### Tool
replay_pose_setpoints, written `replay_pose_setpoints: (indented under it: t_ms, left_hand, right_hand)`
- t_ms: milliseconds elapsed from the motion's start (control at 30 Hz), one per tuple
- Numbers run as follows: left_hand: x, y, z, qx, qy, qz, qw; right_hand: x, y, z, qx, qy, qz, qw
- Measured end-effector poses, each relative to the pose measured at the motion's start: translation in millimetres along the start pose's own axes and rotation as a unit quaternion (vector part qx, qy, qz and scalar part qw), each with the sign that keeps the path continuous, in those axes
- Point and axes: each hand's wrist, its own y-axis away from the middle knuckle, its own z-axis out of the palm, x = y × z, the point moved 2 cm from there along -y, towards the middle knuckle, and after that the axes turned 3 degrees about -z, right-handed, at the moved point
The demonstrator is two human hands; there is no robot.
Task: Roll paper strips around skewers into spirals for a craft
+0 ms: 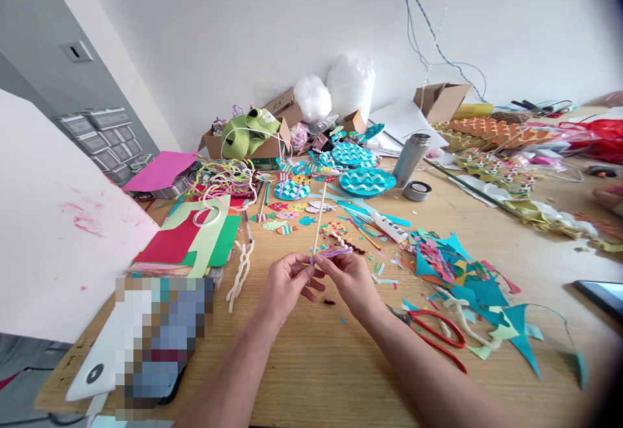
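Observation:
In front of me, above the table, my left hand (291, 283) pinches the lower end of a thin wooden stick (319, 220) that points up and away. My right hand (353, 284) meets it there, thumb and forefinger closed on a purple pipe cleaner (339, 252), which lies along the top of that hand. The fingertips of both hands touch or nearly touch, so how the pipe cleaner meets the stick is hidden. Just beyond the hands are a brown-and-white twisted strand (348, 243) and bright paper confetti (335, 228).
Red-handled scissors (440, 337) and teal paper scraps (479, 291) lie right. A white glue tube (389, 226), paper fish (287, 215), blue wavy discs (367, 182) and a steel flask (411, 160) stand farther back. Coloured paper (168, 243) and a white braid (238, 276) are left.

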Motion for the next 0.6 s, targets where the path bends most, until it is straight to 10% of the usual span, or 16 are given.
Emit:
replay_pose_setpoints:
  t_ms: [600]
  left_hand:
    - [-7.5, -1.5, -0.5, 0.050, -0.076, 0.040, 0.995]
  right_hand:
    - [4.0, 5.2, 0.9, 0.026, 0.111, -0.051, 0.992]
